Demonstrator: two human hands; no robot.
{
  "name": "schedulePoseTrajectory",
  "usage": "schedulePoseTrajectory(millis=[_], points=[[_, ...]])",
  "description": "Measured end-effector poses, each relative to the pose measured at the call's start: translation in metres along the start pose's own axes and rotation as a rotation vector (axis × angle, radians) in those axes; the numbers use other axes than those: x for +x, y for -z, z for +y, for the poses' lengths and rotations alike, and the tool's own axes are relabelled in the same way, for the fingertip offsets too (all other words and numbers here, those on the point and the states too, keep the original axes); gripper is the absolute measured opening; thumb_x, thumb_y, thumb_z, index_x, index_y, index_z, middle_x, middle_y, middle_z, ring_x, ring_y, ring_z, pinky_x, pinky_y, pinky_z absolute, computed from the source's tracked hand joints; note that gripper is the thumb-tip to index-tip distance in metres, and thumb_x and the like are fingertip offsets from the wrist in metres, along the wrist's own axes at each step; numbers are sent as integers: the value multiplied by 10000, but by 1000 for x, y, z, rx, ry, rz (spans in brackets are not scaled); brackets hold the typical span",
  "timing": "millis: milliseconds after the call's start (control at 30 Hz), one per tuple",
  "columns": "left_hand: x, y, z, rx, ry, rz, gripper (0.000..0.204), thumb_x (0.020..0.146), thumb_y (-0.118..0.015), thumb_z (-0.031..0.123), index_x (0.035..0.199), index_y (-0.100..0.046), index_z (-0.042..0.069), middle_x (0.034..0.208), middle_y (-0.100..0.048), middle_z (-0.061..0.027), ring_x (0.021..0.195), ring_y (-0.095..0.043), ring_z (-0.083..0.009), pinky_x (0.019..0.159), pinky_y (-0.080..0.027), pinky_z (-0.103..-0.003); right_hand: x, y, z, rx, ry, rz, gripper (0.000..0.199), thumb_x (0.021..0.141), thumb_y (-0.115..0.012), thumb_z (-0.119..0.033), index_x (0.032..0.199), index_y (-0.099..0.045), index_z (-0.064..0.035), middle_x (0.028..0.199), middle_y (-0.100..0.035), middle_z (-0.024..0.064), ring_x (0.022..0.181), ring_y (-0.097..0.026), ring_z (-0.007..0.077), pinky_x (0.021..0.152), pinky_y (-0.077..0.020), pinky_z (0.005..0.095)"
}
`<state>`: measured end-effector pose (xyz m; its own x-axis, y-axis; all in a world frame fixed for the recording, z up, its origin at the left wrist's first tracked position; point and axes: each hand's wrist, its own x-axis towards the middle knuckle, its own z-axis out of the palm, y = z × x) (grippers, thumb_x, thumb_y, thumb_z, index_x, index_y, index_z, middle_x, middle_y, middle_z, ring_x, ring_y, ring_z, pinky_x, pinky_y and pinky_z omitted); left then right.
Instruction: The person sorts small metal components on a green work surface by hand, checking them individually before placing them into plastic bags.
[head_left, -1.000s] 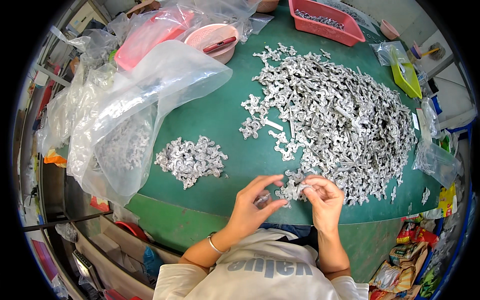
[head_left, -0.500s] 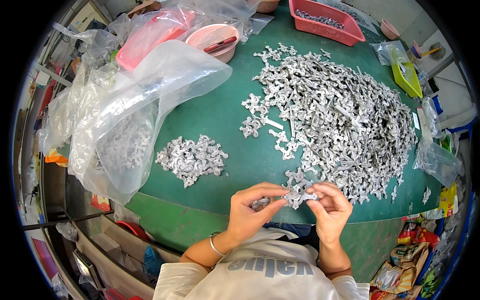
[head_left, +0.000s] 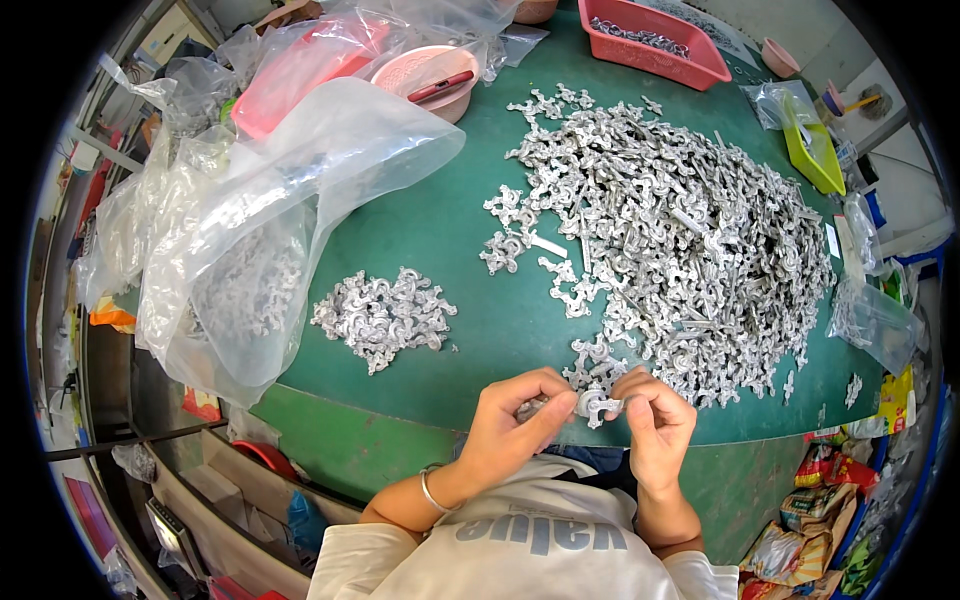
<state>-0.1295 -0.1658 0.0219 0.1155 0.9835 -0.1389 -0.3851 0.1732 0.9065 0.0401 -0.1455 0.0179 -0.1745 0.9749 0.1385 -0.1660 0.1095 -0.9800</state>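
Note:
Between the fingertips of both hands, near the front edge of the green table, is a small silver-grey metal casting (head_left: 598, 406) with a curved, lobed outline. My left hand (head_left: 518, 418) pinches its left end with thumb and forefinger. More grey metal shows behind those fingers, partly hidden in the palm. My right hand (head_left: 657, 425) is closed at the casting's right end, thumb against forefinger. Just beyond the hands, a few loose castings (head_left: 592, 357) lie at the edge of a large heap of similar castings (head_left: 690, 230). A smaller pile of castings (head_left: 383, 318) sits to the left.
A large clear plastic bag (head_left: 345, 150) with castings inside covers the table's left side. Behind it stands a round pink basket (head_left: 455, 105) with a red tool across it. A pink tray (head_left: 655, 65) of metal rings and a yellow-green bin (head_left: 815, 165) stand farther back.
The casting between my hands has been turned, so a curved side shows instead of a flat, straight arm. My fingers have shifted slightly on it. The piles look the same.

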Motion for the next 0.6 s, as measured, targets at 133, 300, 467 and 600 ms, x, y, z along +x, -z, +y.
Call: schedulePoseTrajectory(millis=[133, 300, 467, 600], points=[[1, 1, -3, -87, 25, -32, 146, 914, -524, 76, 827, -568, -32, 736, -533, -34, 502, -422, -41, 444, -324, -188, -3, -1, -1, 48, -52, 11, 170, 889, -553, -83, 784, -573, 49, 729, -592, 101, 689, -518, 161, 649, -408, 277], [1, 1, -7, -122, 4, -46, 152, 923, -513, 85, 844, -561, -36, 774, -529, -55, 499, -421, -45, 445, -327, -187, -5, -5, -5, 0, 33, 10, 162, 893, -544, -82, 794, -569, 44, 734, -591, 105, 680, -519, 165, 637, -411, 280], [1, 1, -9, -141, -31, -73, 156, 930, -501, 89, 862, -554, -40, 788, -520, -71, 495, -414, -50, 452, -330, -187, -4, -5, -9, -102, 138, 2, 143, 882, -538, -65, 795, -564, 46, 724, -585, 115, 664, -524, 179, 616, -413, 289], [2, 0, -8, -141, -41, -76, 184, 933, -501, 110, 847, -549, -45, 788, -519, -84, 498, -411, -57, 455, -331, -192, -4, -5, -10, -121, 150, -2, 122, 870, -532, -45, 795, -563, 47, 710, -584, 123, 659, -524, 191, 620, -417, 298]])
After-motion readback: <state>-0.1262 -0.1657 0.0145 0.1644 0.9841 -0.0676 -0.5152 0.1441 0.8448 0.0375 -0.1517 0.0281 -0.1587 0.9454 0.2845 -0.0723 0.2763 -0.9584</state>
